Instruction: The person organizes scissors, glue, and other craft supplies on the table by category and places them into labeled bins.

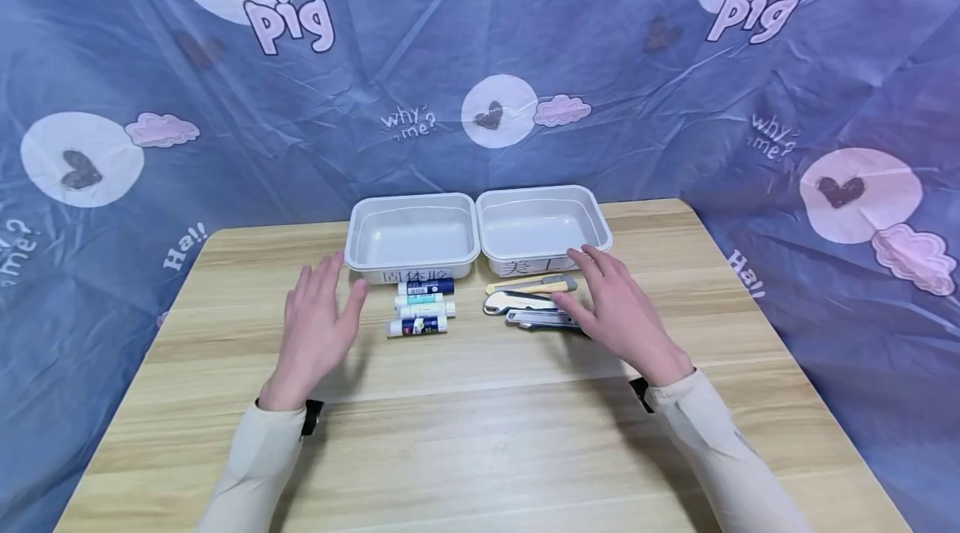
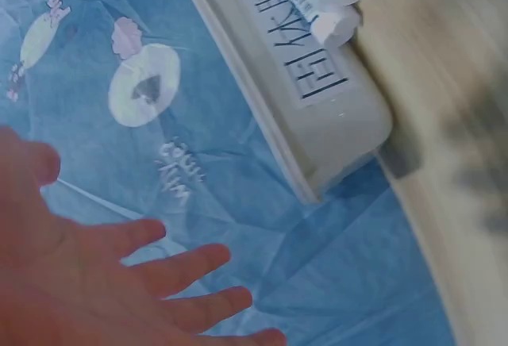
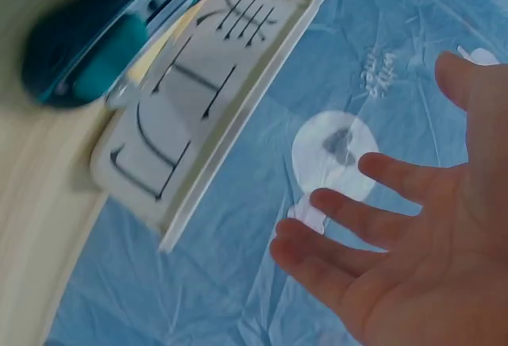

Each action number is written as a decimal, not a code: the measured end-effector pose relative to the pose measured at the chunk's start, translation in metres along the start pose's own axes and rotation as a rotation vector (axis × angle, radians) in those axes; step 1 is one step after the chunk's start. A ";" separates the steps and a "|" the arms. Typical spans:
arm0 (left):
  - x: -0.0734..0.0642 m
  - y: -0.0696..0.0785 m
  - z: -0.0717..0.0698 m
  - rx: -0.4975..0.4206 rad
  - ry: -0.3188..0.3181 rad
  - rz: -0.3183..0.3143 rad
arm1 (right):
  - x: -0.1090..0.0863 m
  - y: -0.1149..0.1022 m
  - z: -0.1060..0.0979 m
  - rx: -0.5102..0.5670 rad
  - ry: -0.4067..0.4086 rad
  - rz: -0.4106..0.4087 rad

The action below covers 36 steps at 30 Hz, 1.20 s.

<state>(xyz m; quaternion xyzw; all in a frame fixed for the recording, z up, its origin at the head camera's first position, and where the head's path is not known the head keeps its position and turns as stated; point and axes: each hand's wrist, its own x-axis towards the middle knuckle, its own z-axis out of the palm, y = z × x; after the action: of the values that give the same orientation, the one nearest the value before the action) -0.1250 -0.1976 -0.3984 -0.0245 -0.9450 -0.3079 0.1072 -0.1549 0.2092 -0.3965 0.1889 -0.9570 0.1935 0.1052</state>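
My left hand (image 1: pixel 318 329), fingers spread, hovers left of a column of several glue sticks (image 1: pixel 417 326) lying sideways on the table. In the left wrist view that hand (image 2: pixel 143 282) holds nothing. My right hand (image 1: pixel 618 312) is likewise spread, its thumb overlapping the ends of several utility knives in the head view. Among them are a yellow knife (image 1: pixel 525 286), a white-and-black one (image 1: pixel 517 302) and a grey one (image 1: pixel 543 318). The right wrist view shows the palm of the right hand (image 3: pixel 421 235) with nothing in it, and a teal-and-dark knife (image 3: pixel 103 52) nearby.
Two white plastic trays stand side by side at the table's back edge, the left tray (image 1: pixel 355 246) behind the glue sticks, the right tray (image 1: pixel 606 235) behind the knives. Both carry printed labels in front. A blue patterned cloth (image 1: pixel 420 42) hangs behind the wooden table (image 1: pixel 465 433).
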 end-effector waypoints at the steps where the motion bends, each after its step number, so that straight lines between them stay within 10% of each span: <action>1: 0.003 -0.002 0.000 -0.028 0.008 0.001 | 0.002 -0.002 0.001 0.006 -0.002 -0.013; 18: 0.046 -0.029 0.012 -0.440 0.162 -0.183 | 0.040 -0.054 0.034 0.164 -0.010 -0.216; 36: 0.065 -0.044 0.039 -0.530 0.106 -0.327 | 0.066 -0.100 0.073 0.193 -0.159 -0.236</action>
<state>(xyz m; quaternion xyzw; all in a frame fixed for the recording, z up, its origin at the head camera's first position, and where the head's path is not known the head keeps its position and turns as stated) -0.2003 -0.2119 -0.4405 0.1170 -0.8164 -0.5575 0.0952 -0.1841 0.0730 -0.4113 0.3240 -0.9104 0.2554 0.0326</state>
